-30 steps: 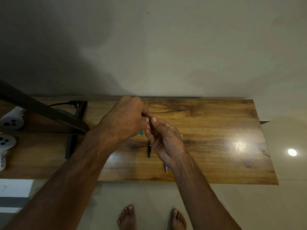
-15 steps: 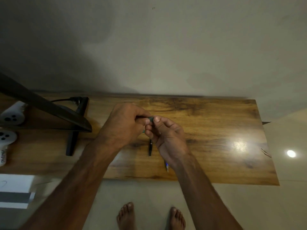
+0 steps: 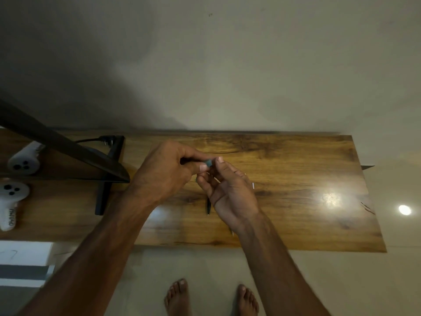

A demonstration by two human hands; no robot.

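Pinching a small teal piece between thumb and forefinger, the left hand was clamped on it with its other fingers curled under, a dark stub showing inside the curl just left of the pinch. The right hand lay palm-up on the other side, its forefinger tip pressed to the piece's right edge and the remaining fingers loosely bent. Whether its thumb bore on the piece too could not be told, as it was tucked under the left thumb. Both hands hung above a wooden table, the piece held in the air between them.

Directly below the grip a black pen lay flat on the wood, half hidden by the right palm. Under the right wrist a second pen tip poked out. Well to the left of the grip stood a black stand, and beyond it two white controllers.
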